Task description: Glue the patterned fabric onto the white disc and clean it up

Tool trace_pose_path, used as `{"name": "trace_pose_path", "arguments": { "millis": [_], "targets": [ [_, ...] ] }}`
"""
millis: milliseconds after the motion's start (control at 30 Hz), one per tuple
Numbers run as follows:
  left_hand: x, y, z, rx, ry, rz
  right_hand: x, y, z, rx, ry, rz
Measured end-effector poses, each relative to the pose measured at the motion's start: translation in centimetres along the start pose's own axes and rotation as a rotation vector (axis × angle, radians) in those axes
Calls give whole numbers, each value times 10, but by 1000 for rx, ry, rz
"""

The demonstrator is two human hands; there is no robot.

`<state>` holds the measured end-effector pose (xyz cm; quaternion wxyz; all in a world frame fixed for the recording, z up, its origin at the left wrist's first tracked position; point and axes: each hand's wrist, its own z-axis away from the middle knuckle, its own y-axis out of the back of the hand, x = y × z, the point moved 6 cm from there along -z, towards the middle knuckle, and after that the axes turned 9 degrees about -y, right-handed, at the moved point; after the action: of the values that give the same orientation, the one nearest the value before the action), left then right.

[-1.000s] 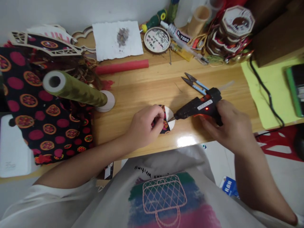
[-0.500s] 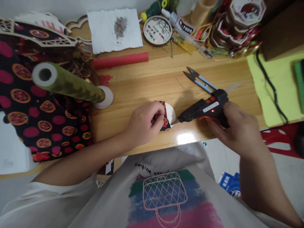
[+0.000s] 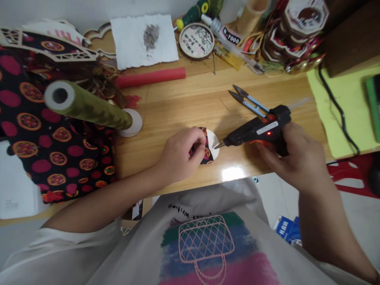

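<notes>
My left hand [image 3: 183,152] pinches a piece of dark patterned fabric [image 3: 207,155] that lies over a small white disc [image 3: 214,144] on the wooden table. Only the disc's right part shows; my fingers and the fabric cover the rest. In my right hand [image 3: 301,158] is a black hot glue gun [image 3: 257,130], its red light lit and its metal nozzle pointing left, at the bare white part of the disc. Whether the tip touches the disc I cannot tell. Thread snips [image 3: 247,101] with blue handles lie just behind the gun.
A green spool [image 3: 89,107] stands tilted in view at left, beside patterned fabric [image 3: 59,158]. Along the back are a red stick [image 3: 151,77], a stained white paper [image 3: 130,43], a round decorated piece [image 3: 196,40] and a B-7000 glue tube [image 3: 225,33]. A black cable [image 3: 335,103] crosses yellow paper at right.
The glue gun in my right hand has shifted slightly right and up, its nozzle moving from the disc's lower edge up along its white part. My left hand stays put on the fabric.
</notes>
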<state>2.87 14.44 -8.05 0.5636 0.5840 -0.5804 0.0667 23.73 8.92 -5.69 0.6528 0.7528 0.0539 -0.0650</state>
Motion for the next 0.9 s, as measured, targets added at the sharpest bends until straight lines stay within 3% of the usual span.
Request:
{"name": "trace_pose_path", "arguments": {
  "millis": [167, 600, 767, 900],
  "targets": [
    [1, 0, 0, 2, -2, 12, -5, -2, 0, -18, 67, -41],
    [1, 0, 0, 9, -9, 19, 0, -7, -11, -34, -53, 17],
    [0, 0, 0, 6, 6, 19, -7, -8, -13, -83, 49, -43],
    [1, 1, 0, 7, 13, 19, -5, -6, -14, -22, 16, -19]
  ]
}}
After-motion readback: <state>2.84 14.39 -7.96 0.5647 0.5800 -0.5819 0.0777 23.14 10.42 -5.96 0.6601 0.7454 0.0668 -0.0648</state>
